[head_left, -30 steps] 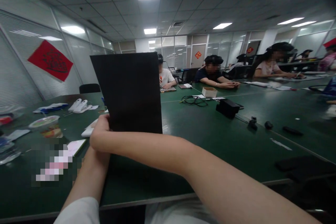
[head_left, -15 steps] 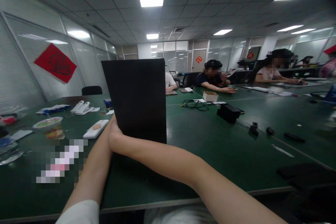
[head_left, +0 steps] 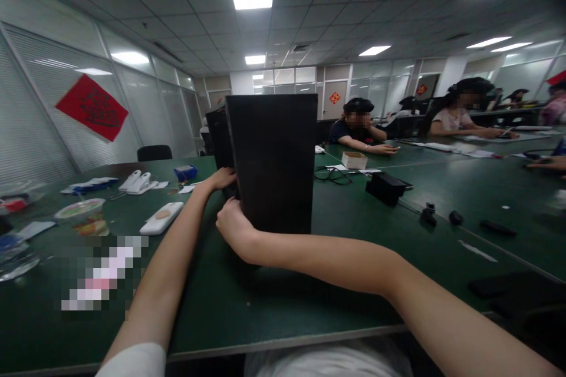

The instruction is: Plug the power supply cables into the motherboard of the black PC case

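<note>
A tall black box, perhaps a computer case, stands upright on the green table with its broad flat side facing me. Its left side shows a second dark part further back, with a gap between. My left hand reaches to that left side, fingers bent against it and their tips hidden. Lower and nearer, my right hand wraps across the front, its fingers curled closed at the near panel's left edge. What exactly the fingertips grip inside the gap is hidden.
Left on the table are a white device, a lidded food cup and a blue item. To the right lie a small open carton, a black box-shaped device and cables. A co-worker sits across the table.
The black box has turned and shifted right, so its left side shows. My right hand has moved right with it, and both hands, mostly hidden before, now show at its left edge.
</note>
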A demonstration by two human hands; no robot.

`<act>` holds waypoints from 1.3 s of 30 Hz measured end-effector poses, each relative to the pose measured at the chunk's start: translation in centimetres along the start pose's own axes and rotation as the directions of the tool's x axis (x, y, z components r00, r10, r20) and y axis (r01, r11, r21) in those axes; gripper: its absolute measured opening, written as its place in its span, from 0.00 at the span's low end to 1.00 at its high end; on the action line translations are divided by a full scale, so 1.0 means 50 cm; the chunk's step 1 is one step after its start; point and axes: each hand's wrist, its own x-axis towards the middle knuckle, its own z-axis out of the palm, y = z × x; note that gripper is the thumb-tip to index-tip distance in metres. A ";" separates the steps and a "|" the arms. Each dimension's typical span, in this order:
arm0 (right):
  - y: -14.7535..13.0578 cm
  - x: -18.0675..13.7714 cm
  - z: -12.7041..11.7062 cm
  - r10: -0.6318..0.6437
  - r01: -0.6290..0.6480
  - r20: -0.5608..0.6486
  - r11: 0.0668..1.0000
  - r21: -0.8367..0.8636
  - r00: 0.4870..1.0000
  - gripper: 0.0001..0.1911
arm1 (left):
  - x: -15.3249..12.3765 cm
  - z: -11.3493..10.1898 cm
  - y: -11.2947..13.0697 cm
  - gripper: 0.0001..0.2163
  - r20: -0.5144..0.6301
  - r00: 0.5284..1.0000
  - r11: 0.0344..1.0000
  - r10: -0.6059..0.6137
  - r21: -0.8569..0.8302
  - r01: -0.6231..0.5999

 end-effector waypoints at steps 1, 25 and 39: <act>0.011 -0.023 0.002 0.022 -0.022 -0.019 1.000 0.016 1.000 0.19 | 0.006 0.004 -0.001 0.27 -0.010 1.000 1.000 -0.001 0.008 0.001; 0.261 -0.299 0.240 0.269 -0.273 0.050 0.943 0.191 0.962 0.29 | -0.005 -0.008 0.153 0.31 0.334 0.942 0.952 0.033 0.276 -0.132; 0.336 -0.327 0.346 0.258 -0.244 -0.033 0.943 0.228 0.966 0.31 | -0.039 -0.022 0.212 0.32 0.400 0.913 0.952 0.078 0.243 -0.187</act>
